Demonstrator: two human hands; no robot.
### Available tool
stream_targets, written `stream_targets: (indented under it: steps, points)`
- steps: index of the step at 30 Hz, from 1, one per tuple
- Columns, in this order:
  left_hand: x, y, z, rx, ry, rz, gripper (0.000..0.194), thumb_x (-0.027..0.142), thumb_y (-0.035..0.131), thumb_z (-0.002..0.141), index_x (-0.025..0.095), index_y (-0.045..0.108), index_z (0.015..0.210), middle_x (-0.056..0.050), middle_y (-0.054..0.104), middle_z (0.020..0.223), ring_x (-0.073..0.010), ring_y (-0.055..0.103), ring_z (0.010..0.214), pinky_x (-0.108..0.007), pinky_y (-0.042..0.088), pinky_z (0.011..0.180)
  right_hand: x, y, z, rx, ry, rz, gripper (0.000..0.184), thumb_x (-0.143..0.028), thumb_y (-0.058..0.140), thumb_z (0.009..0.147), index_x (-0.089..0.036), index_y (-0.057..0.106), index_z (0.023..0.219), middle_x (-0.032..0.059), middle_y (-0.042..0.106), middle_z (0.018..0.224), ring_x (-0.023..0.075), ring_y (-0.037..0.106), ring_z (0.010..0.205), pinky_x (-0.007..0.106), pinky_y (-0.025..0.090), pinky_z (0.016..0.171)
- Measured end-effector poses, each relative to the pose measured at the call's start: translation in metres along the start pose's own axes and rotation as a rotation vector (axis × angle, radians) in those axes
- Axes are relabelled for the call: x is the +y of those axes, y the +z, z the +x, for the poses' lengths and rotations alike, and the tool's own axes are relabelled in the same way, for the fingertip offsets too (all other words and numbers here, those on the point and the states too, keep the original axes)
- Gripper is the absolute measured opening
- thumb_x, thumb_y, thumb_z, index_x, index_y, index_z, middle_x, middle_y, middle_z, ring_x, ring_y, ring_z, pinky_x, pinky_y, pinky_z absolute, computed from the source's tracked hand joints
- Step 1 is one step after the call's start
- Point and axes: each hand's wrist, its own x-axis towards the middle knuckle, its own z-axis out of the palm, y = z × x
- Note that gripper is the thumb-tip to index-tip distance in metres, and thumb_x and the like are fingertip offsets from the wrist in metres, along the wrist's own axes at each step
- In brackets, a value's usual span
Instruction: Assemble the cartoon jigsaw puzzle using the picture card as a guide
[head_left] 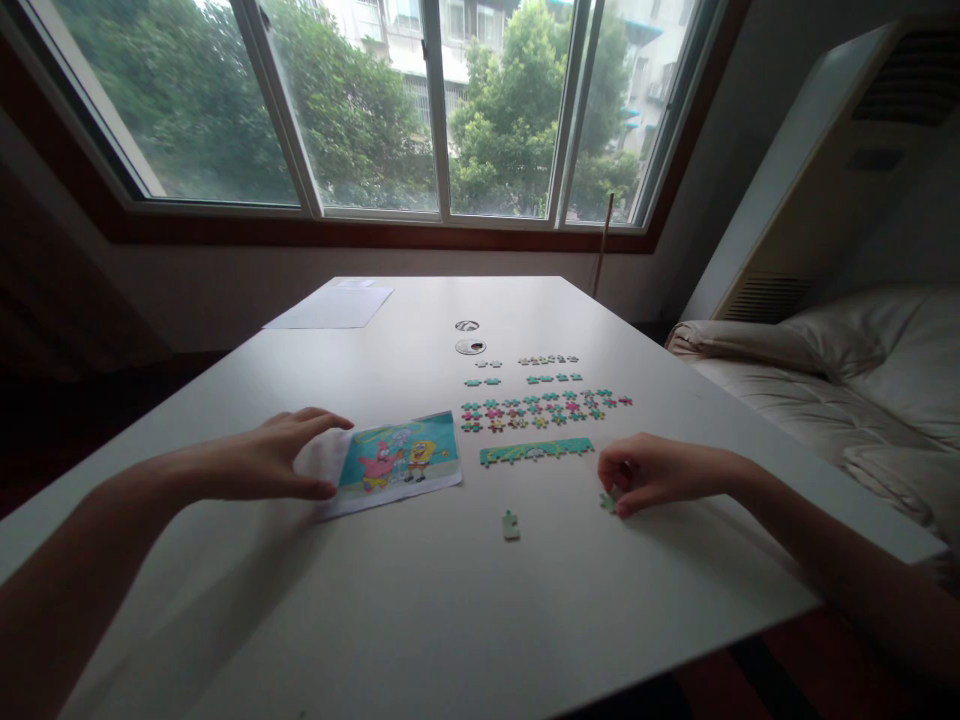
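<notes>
My left hand (300, 450) rests at the left edge of a paper picture (405, 455) of cartoon figures, thumb and fingers spread apart. On the right, my right hand (634, 475) is closed in a pinch on a small green puzzle piece (607, 502) at the table surface. A joined strip of puzzle pieces (536, 452) lies between the picture and my right hand. Closer to me is a single pale green puzzle piece (511, 525). Behind the strip, rows of loose puzzle pieces (540, 408) are laid out, pink, green and yellow among them.
All this lies on a white table (390, 610). Two round flat items (470, 346) sit farther back, and white paper sheets (330, 306) lie at the far left. A cream sofa (802, 370) stands beyond the table's right edge; a window (375, 110) is ahead.
</notes>
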Motion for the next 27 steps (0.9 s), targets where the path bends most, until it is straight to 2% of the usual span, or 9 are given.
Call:
stream_targets:
  steps: [3,5,7,10,12,15,18,27]
  points:
    - [0.013,-0.001,0.009,0.093,0.072,0.025,0.037,0.035,0.052,0.087,0.013,0.05,0.117,-0.009,0.05,0.118,-0.0262,0.046,0.11,-0.04,0.037,0.092,0.0,0.0,0.0,0.015,-0.017,-0.01,0.03,-0.042,0.065,0.072,-0.015,0.059,0.083,-0.0005,0.052,0.072,0.01,0.045,0.064,0.02,0.036,0.056]
    - [0.031,0.005,0.016,0.112,0.141,0.009,0.03,0.035,0.048,0.089,0.015,0.053,0.111,-0.008,0.053,0.111,-0.0228,0.053,0.098,-0.036,0.042,0.085,0.0,0.0,0.001,0.031,-0.042,-0.027,0.03,-0.043,0.065,0.072,-0.015,0.059,0.082,0.0005,0.053,0.075,0.0105,0.046,0.067,0.021,0.037,0.058]
    - [0.055,0.016,0.02,0.117,0.218,0.022,0.025,0.033,0.047,0.089,0.019,0.056,0.108,-0.008,0.054,0.109,-0.0208,0.056,0.089,-0.034,0.045,0.079,0.0,0.0,0.001,0.037,-0.055,-0.043,0.031,-0.044,0.065,0.071,-0.015,0.06,0.082,0.001,0.054,0.077,0.0108,0.046,0.068,0.021,0.037,0.059]
    - [0.099,0.039,0.017,0.107,0.374,0.073,0.023,0.022,0.048,0.087,0.023,0.056,0.109,-0.007,0.055,0.106,-0.0224,0.055,0.094,-0.037,0.044,0.082,0.002,0.001,0.001,0.033,-0.049,-0.055,0.033,-0.045,0.066,0.07,-0.015,0.06,0.082,0.0009,0.054,0.076,0.011,0.046,0.068,0.021,0.037,0.059]
    - [0.126,0.052,0.01,0.092,0.436,0.099,0.028,0.023,0.051,0.085,0.023,0.053,0.113,-0.008,0.056,0.106,-0.0247,0.055,0.095,-0.04,0.044,0.083,0.003,0.001,0.001,0.031,-0.05,-0.058,0.033,-0.045,0.066,0.069,-0.016,0.06,0.083,0.0009,0.054,0.076,0.0112,0.046,0.068,0.022,0.037,0.06]
    - [0.151,0.062,0.002,0.056,0.48,0.117,0.034,0.024,0.055,0.083,0.024,0.05,0.117,-0.007,0.057,0.104,-0.0261,0.055,0.094,-0.041,0.045,0.081,0.003,0.001,0.001,0.034,-0.063,-0.062,0.033,-0.045,0.066,0.07,-0.015,0.06,0.082,0.0009,0.053,0.076,0.0112,0.046,0.068,0.022,0.037,0.06]
    - [0.157,0.063,0.0,0.049,0.502,0.121,0.036,0.023,0.054,0.084,0.024,0.048,0.12,-0.007,0.057,0.105,-0.0259,0.053,0.096,-0.041,0.045,0.083,0.002,0.0,0.001,0.032,-0.067,-0.061,0.032,-0.045,0.066,0.07,-0.015,0.059,0.081,0.0006,0.052,0.075,0.0109,0.046,0.068,0.022,0.037,0.06]
    - [0.15,0.053,-0.002,0.034,0.547,0.077,0.036,0.022,0.057,0.081,0.025,0.052,0.116,-0.005,0.059,0.1,-0.0234,0.056,0.091,-0.039,0.042,0.086,-0.001,0.0,0.0,0.026,-0.044,-0.042,0.031,-0.044,0.065,0.071,-0.015,0.059,0.08,0.0005,0.052,0.074,0.0108,0.045,0.067,0.021,0.036,0.058]
